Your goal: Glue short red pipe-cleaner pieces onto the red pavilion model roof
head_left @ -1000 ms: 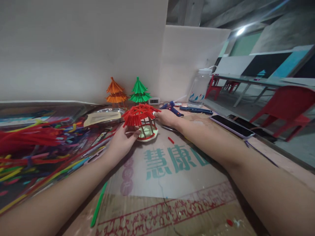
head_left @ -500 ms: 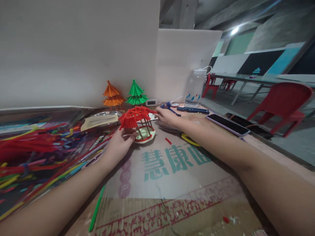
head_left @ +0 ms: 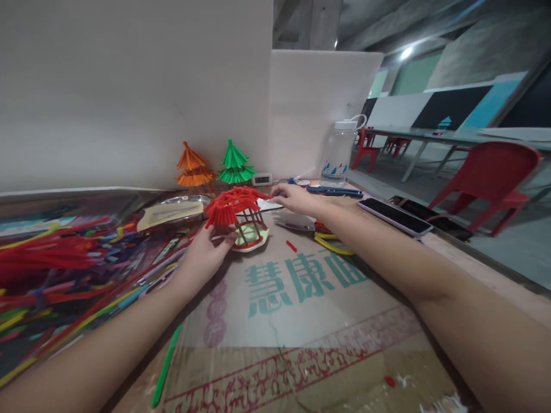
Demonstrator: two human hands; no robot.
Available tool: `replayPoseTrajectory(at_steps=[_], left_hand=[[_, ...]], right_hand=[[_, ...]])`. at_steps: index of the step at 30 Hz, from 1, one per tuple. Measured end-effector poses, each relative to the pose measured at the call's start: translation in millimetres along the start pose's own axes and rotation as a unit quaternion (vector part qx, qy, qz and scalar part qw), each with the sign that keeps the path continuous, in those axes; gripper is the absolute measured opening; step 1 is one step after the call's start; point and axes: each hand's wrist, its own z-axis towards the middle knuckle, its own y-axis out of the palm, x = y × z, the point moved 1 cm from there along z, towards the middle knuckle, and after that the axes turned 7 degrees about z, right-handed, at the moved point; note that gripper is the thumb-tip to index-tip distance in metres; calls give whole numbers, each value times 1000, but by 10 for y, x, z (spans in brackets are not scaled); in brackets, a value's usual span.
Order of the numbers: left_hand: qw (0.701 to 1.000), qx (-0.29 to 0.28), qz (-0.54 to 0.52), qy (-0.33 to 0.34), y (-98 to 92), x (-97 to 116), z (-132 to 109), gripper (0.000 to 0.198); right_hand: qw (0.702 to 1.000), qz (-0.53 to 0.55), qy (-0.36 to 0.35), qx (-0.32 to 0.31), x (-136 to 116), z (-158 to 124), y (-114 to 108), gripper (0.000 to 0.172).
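A small pavilion model [head_left: 237, 215] with a red stick roof, brown posts and a pale round base stands on printed cardboard [head_left: 301, 287]. My left hand [head_left: 205, 252] grips it from the near left side, thumb against a post. My right hand [head_left: 293, 198] lies just right of the roof, its fingers pinched on something thin and pale that I cannot make out.
Heaps of coloured sticks [head_left: 55, 258] cover the left. An orange model [head_left: 193, 166] and a green model [head_left: 233, 163] stand by the wall. A water bottle [head_left: 338, 152], a phone [head_left: 394, 217], a metal dish [head_left: 181, 202], yellow bands [head_left: 329, 244] and a green stick [head_left: 166, 367] lie around.
My right hand has lifted off the blue tool and drawn toward the roof, now pinching a thin pale piece. The view has shifted slightly; my left hand keeps its hold.
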Motion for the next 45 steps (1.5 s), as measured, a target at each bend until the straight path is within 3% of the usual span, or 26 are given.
replayPoseTrajectory(at_steps=[5,9,13,17,21,25,28,32,36,39,45], left_hand=[[1000,1,-4,6,7,-8,1,40],[1000,-9,-2,-2,9,-44,3,42],[1000,-15,-3,-12,10,-46,6,46],[999,-19,-27,-20,19,-24,8,50],[999,-16,-48,-9,33,-6,2,48],[998,-19,-62,-1,47,-15,3,46],[998,-17,-55,4,55,-39,12,44],[999,-8,-45,9,56,-38,6,44],[997,-17,-69,23,56,9,-14,48],[997,-15,-67,29,60,16,-17,47],[998,-16,-47,40,58,-16,-6,48]], right_hand=[[989,-130,-6,-73,40,-106,-26,18],[978,-193,19,-75,92,-79,-62,8],[981,-178,16,-74,-6,-101,-180,15],[999,-40,5,-37,-222,-319,-154,30],[990,142,-22,7,-376,-576,57,25],[976,213,-31,17,-501,-683,197,23],[966,258,14,20,-588,-726,229,26],[931,361,52,28,-644,-781,276,31],[876,477,60,46,-654,-805,326,37],[857,509,73,38,-670,-822,347,38],[863,501,66,5,-685,-849,366,30]])
